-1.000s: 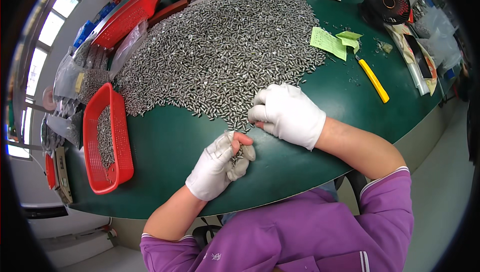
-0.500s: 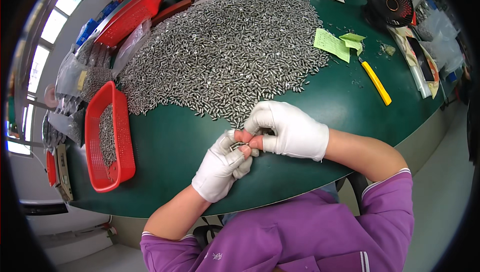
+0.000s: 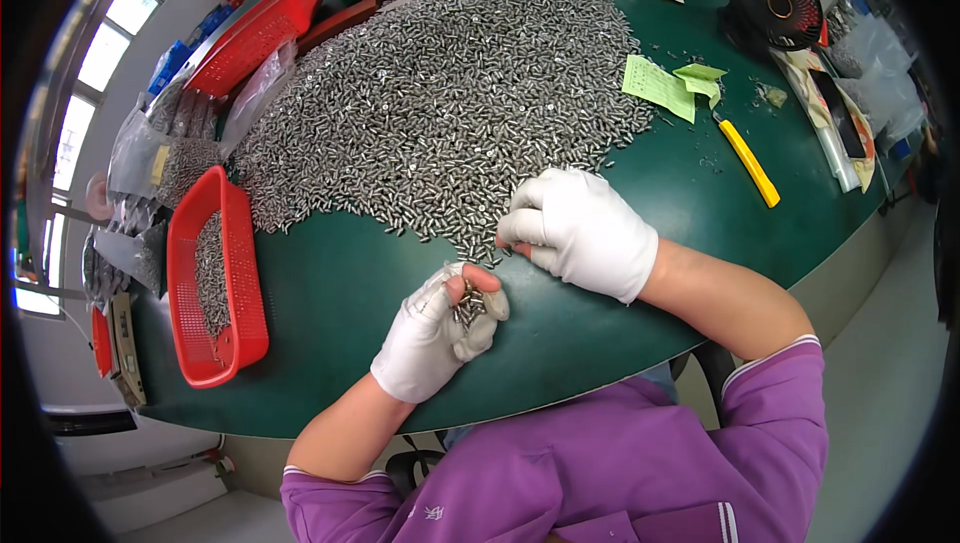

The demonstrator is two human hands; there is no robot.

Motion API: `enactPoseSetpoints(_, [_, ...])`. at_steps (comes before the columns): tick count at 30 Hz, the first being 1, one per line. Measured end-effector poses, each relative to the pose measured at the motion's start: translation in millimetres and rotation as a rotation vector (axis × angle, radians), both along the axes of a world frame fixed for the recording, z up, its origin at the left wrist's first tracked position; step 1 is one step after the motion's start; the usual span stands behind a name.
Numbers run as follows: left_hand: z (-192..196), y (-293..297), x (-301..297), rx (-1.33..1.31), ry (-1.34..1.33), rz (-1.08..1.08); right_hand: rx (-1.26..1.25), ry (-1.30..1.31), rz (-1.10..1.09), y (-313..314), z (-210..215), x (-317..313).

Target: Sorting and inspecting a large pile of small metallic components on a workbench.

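Observation:
A broad heap of small silvery metal pins (image 3: 450, 103) lies on the green tabletop (image 3: 340, 283). My left hand (image 3: 422, 335), in a white glove with bare thumb and fingertips, is cupped around several metal pins (image 3: 468, 309); they show between thumb and fingers. At the near edge of the heap, my right hand (image 3: 588, 231), gloved the same way, has its fingers curled down and drawn together. Its fingertips touch or nearly touch pins there; whatever is between them is too small to make out.
A red perforated basket (image 3: 258, 293) holding more pins stands at left. Behind it are bagged parts (image 3: 185, 165) and another red basket (image 3: 262, 33). To the right lie green paper slips (image 3: 658, 89), a yellow-handled cutter (image 3: 748, 163) and a black fan (image 3: 775, 3).
My hands have parted. The right has moved up to the heap's edge; the left has shifted slightly left and turned, so the pins in it now show.

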State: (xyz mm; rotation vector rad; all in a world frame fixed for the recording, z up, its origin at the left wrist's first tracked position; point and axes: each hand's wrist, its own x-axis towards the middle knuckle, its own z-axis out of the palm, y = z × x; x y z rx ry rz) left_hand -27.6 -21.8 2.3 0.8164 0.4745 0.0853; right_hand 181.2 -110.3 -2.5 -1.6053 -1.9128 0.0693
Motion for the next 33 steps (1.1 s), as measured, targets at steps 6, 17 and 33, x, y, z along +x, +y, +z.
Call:
enactPoseSetpoints(6, [0,2,0,-0.009,-0.008,0.010,-0.092,-0.126,0.002,-2,-2,-2])
enactPoseSetpoints(17, [-1,-3,4,-0.003,-0.005,0.031,-0.185,0.427,0.126,-3,13,-5])
enactPoseSetpoints(33, [-5,-7,1,0.007,0.047,0.063,-0.302,0.640,0.197,-5,8,-10])
